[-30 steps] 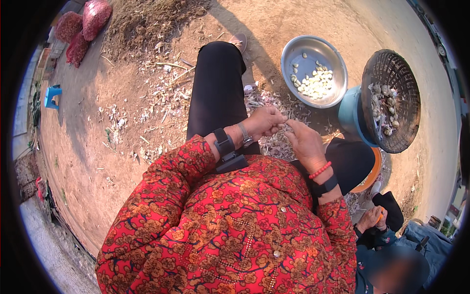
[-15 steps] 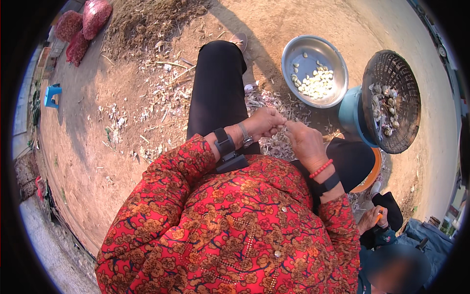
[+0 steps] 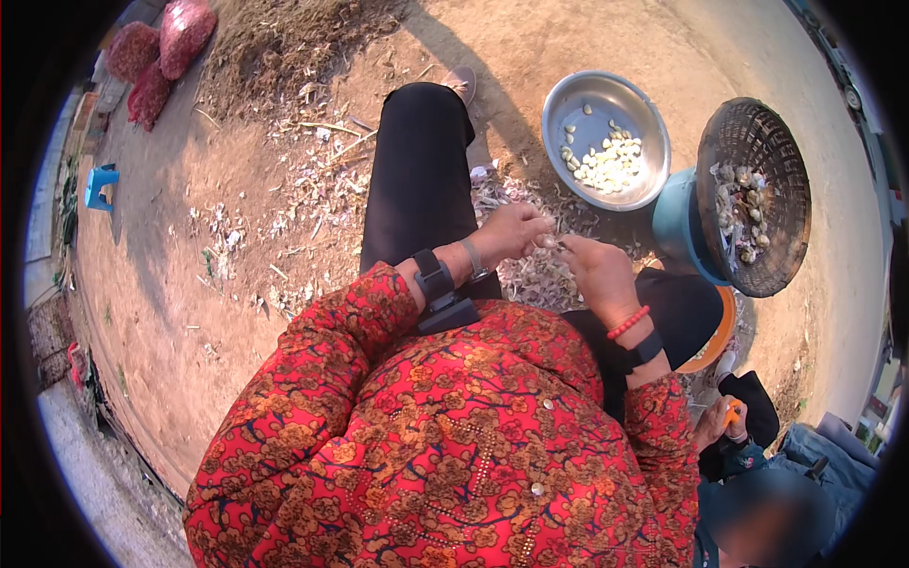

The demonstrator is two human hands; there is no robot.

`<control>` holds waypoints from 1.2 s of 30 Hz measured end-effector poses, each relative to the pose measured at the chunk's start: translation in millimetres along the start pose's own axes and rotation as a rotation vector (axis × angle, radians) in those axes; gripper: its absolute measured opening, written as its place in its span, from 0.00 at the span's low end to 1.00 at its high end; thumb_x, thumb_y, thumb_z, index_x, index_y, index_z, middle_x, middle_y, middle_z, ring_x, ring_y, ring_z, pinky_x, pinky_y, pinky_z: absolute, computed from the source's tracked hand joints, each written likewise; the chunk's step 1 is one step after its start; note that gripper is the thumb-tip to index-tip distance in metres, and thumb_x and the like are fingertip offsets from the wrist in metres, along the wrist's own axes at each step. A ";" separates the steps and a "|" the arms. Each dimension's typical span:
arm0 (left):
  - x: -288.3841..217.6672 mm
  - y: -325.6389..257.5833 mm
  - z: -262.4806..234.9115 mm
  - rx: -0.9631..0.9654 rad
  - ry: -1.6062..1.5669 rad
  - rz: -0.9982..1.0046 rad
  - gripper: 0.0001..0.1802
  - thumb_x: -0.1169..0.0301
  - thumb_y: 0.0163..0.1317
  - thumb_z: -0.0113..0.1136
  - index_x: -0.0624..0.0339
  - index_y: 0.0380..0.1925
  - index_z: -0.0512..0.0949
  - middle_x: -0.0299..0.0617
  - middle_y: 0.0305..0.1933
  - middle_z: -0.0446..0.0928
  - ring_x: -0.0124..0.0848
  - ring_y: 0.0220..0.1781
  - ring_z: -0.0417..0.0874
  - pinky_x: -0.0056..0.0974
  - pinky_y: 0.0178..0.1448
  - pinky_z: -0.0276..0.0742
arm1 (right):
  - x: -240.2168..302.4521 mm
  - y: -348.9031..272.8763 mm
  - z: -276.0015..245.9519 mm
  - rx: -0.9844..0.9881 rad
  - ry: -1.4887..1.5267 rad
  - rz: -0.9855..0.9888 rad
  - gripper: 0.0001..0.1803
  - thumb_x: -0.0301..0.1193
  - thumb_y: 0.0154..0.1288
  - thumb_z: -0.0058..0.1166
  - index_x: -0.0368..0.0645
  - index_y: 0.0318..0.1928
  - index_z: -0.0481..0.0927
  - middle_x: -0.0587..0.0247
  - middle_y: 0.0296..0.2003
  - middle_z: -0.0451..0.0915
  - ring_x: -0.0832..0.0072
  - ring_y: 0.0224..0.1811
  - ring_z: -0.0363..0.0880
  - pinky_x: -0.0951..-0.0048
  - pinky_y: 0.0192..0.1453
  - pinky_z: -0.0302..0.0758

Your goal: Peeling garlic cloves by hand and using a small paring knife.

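Because it sits pinched between both sets of fingertips, the garlic clove (image 3: 547, 242) looks light, firm and slick under a papery skin — best gripped at its ends, I judge. From the head view it is small and pale, held above the husk pile (image 3: 530, 275). The left hand (image 3: 511, 232) and right hand (image 3: 595, 270) both clench it — near the metal bowl (image 3: 644, 166).
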State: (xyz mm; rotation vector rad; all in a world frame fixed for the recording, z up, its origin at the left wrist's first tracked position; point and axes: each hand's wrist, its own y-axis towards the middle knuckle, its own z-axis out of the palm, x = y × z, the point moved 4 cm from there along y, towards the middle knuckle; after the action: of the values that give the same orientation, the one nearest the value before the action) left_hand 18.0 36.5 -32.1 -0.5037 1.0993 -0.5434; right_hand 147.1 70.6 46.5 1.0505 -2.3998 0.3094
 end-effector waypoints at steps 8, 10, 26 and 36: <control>-14.9 -2.0 4.3 0.015 0.372 0.466 0.10 0.67 0.52 0.63 0.60 0.31 0.74 0.29 0.23 0.70 0.16 0.20 0.66 0.23 0.22 0.63 | -27.4 -7.6 12.8 0.020 0.339 0.373 0.09 0.32 0.55 0.52 0.45 0.36 0.79 0.54 0.21 0.76 0.61 0.23 0.77 0.66 0.28 0.72; -13.9 -0.6 3.0 0.030 0.389 0.505 0.10 0.68 0.52 0.64 0.59 0.31 0.75 0.29 0.23 0.70 0.16 0.20 0.66 0.23 0.23 0.63 | -21.9 -5.9 12.0 0.044 0.434 0.417 0.09 0.31 0.55 0.52 0.43 0.37 0.78 0.57 0.19 0.76 0.67 0.20 0.76 0.70 0.25 0.71; -19.5 -13.6 10.4 0.202 -0.084 0.187 0.09 0.64 0.60 0.54 0.58 0.34 0.73 0.29 0.20 0.67 0.17 0.19 0.65 0.22 0.19 0.56 | -18.7 -6.8 11.8 0.073 1.057 0.575 0.13 0.27 0.61 0.47 0.32 0.44 0.74 0.65 0.20 0.74 0.81 0.16 0.72 0.84 0.20 0.68; -22.5 -6.7 -1.3 0.063 -0.094 0.325 0.09 0.64 0.60 0.53 0.57 0.34 0.72 0.29 0.20 0.68 0.15 0.19 0.65 0.21 0.20 0.57 | -14.6 -6.9 11.4 0.046 0.969 0.549 0.12 0.26 0.60 0.48 0.32 0.42 0.75 0.66 0.20 0.74 0.82 0.17 0.72 0.83 0.21 0.69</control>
State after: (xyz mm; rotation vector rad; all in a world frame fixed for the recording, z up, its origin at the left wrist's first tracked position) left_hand 7.8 45.5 -12.9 -0.2847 1.0444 -0.2659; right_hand 156.6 70.6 29.1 0.1191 -1.7097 0.8375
